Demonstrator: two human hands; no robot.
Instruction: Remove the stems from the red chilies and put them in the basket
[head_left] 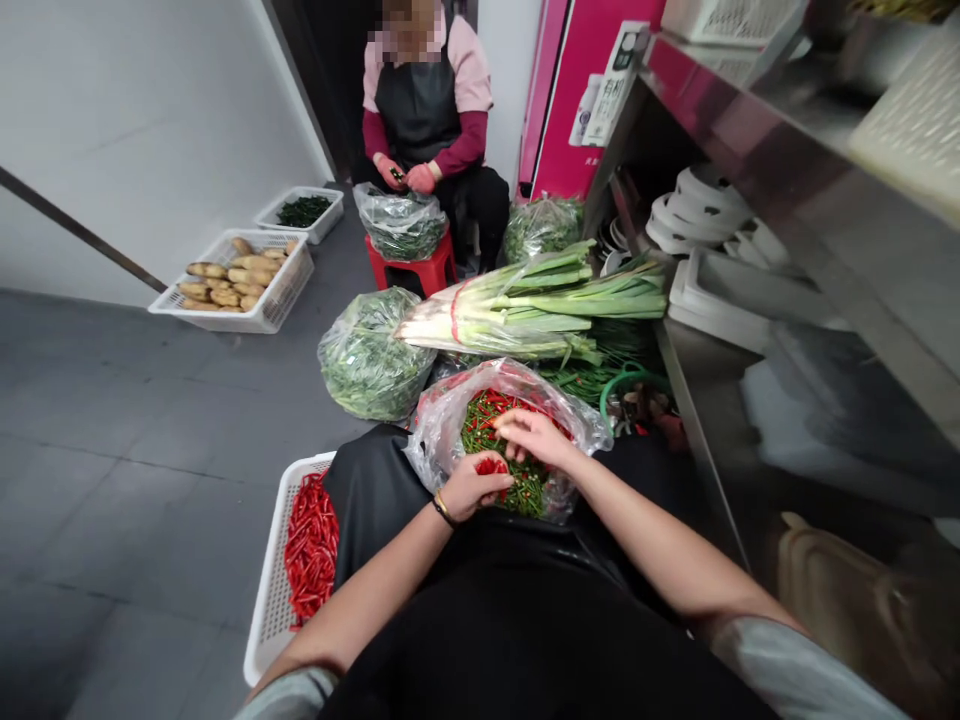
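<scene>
My left hand (480,487), with a thin bracelet at the wrist, is closed on a small bunch of red chillies (492,466). My right hand (534,438) rests just beyond it, fingers reaching down into a mixed heap of red and green chillies (501,450). That heap sits in an open clear plastic bag (442,440) on my lap. A white plastic basket (273,590) of loose red chillies (311,545) stands low on my left, beside my black apron (371,490).
A gloved co-worker (424,110) sits ahead on a red stool (412,265) with a bagged heap of greens. Ahead lie bundled leeks (525,305) and a bag of greens (371,355). White baskets of tubers (232,285) stand on the grey floor. A steel shelf (712,380) runs along the right.
</scene>
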